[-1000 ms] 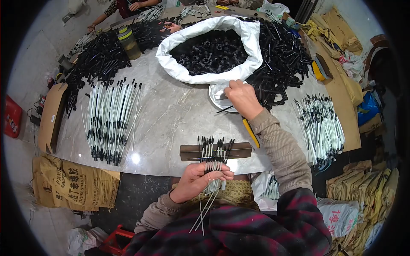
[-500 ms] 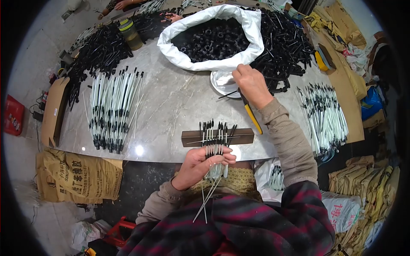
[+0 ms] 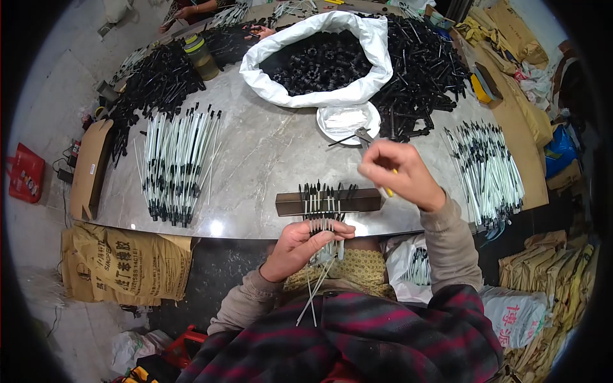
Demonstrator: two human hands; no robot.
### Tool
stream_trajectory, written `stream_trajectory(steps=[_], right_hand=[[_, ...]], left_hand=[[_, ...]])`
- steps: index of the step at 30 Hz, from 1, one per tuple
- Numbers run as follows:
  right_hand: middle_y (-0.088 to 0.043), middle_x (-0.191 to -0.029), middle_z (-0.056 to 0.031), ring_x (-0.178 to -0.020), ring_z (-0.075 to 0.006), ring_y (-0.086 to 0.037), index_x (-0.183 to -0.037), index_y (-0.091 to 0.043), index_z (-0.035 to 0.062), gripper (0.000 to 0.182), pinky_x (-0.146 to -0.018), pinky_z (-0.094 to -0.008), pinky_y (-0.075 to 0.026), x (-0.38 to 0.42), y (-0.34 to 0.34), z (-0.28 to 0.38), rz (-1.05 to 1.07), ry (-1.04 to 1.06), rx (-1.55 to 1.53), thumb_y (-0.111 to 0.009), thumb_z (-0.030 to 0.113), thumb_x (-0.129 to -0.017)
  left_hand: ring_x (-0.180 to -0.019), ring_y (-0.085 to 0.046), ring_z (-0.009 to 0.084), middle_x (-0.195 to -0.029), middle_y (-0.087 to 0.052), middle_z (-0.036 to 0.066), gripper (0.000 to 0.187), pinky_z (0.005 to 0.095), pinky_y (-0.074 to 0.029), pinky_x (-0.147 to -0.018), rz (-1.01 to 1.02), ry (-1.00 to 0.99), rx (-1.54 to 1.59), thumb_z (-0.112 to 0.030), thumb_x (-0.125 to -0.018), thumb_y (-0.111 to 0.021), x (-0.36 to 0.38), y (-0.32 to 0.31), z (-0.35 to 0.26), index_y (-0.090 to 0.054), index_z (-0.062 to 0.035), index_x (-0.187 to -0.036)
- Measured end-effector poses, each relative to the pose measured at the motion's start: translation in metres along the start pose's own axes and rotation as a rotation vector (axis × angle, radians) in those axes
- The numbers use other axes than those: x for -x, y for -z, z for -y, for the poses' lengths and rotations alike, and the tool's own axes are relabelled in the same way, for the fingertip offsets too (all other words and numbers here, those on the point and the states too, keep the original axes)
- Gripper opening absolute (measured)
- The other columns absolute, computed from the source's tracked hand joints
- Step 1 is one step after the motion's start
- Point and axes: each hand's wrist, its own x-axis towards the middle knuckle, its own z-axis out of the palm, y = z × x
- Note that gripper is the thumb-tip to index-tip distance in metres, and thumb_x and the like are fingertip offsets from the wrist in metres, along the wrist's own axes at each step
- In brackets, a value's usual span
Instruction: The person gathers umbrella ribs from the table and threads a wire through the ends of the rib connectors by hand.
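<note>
My left hand (image 3: 300, 247) is closed around a small bundle of thin pale rods with black tips (image 3: 321, 203), near the table's front edge. The tips point away from me over a dark brown block (image 3: 365, 200), and two thin rods cross below the hand. My right hand (image 3: 403, 173) is raised to the right of the block with fingers pinched together; what they hold is hidden. Behind it lies a pair of pliers (image 3: 364, 136) with yellow handles, partly covered by the hand. A white dish (image 3: 374, 127) of small clear-white pieces sits just beyond.
A white sack (image 3: 276, 94) of black ribbed parts stands at the back centre, amid heaps of black parts (image 3: 424, 67). Rod bundles lie at left (image 3: 179, 163) and right (image 3: 488, 169). A bottle (image 3: 202, 59) and a co-worker's hand (image 3: 258, 31) are at back left.
My right hand has come back from the white dish, toward me and slightly right, fingers pinched. My left hand stays on the rods. The view has shifted slightly.
</note>
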Motion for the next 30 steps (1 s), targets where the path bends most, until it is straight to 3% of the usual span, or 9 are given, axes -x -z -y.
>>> stream_trajectory(steps=[12, 30], right_hand=[[-0.065, -0.079, 0.0012, -0.068, -0.0038, -0.054, -0.092, -0.069, 0.0000, 0.005, -0.057, -0.0207, -0.042, 0.036, -0.008, 0.031, 0.155, 0.117, 0.073, -0.070, 0.002, -0.088], [-0.064, -0.080, -0.0014, -0.066, -0.0070, -0.053, -0.091, -0.068, -0.0015, 0.005, -0.056, -0.0231, -0.041, 0.032, -0.014, 0.032, 0.154, 0.142, 0.088, -0.069, 0.002, -0.087]], left_hand=[[-0.115, -0.064, 0.0208, -0.124, -0.067, 0.017, 0.028, 0.0325, -0.049, -0.100, 0.003, -0.060, -0.072, -0.008, -0.105, -0.047, 0.003, -0.003, 0.001, -0.064, 0.0087, -0.120], [-0.113, -0.065, 0.0195, -0.120, -0.070, 0.014, 0.026, 0.0325, -0.050, -0.099, -0.027, -0.113, -0.063, -0.006, -0.103, -0.050, 0.005, -0.003, 0.009, -0.066, 0.0067, -0.119]])
